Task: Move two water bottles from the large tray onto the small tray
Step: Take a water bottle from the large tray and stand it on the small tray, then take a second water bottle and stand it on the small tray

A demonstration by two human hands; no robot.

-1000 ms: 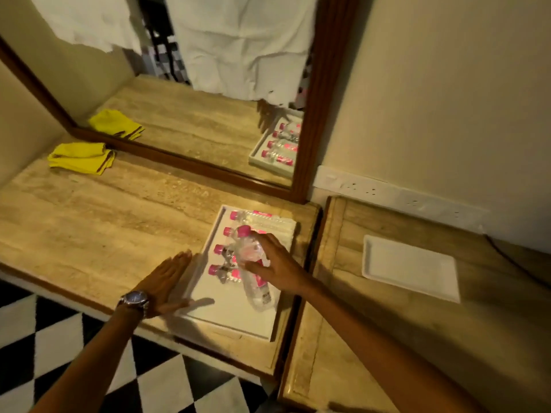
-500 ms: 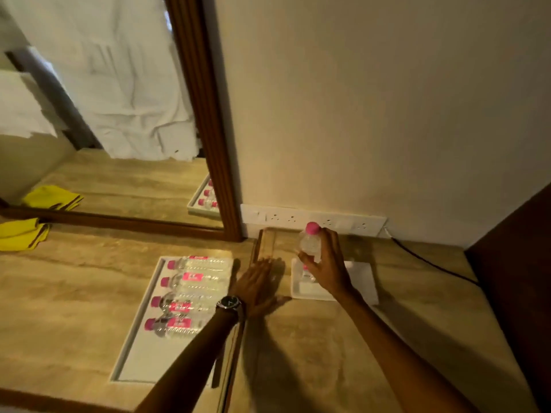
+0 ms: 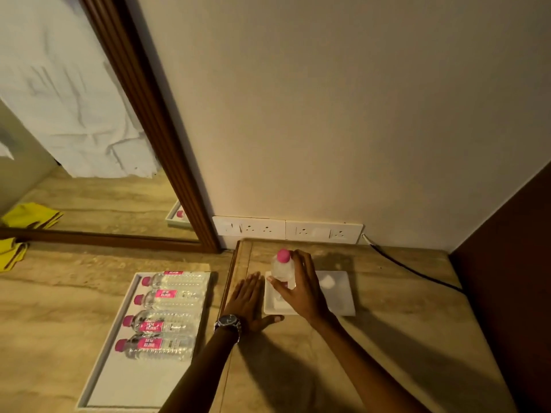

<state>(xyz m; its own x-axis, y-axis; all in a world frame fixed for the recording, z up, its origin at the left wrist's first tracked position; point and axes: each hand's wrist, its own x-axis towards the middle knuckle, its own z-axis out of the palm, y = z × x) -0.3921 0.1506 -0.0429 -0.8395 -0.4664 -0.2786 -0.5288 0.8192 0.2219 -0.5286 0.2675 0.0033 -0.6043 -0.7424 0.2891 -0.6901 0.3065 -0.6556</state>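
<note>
A clear water bottle (image 3: 281, 268) with a pink cap stands upright on the left part of the small white tray (image 3: 340, 296). My right hand (image 3: 301, 289) is wrapped around its body. My left hand (image 3: 249, 302) lies flat, fingers spread, on the wooden top just left of the small tray, a watch on its wrist. Farther left, the large white tray (image 3: 125, 380) holds several pink-capped bottles (image 3: 162, 323) lying on their sides in a row.
A wall with a white socket strip (image 3: 286, 229) rises behind the small tray, and a black cable (image 3: 417, 272) runs along the top to the right. A dark wood panel (image 3: 512, 263) borders the right. A framed mirror (image 3: 89, 144) and yellow cloths (image 3: 12, 253) are at left.
My right hand carried a bottle from the large tray over to the small tray and stood it there. My left hand followed to rest beside the small tray. The view swung right.
</note>
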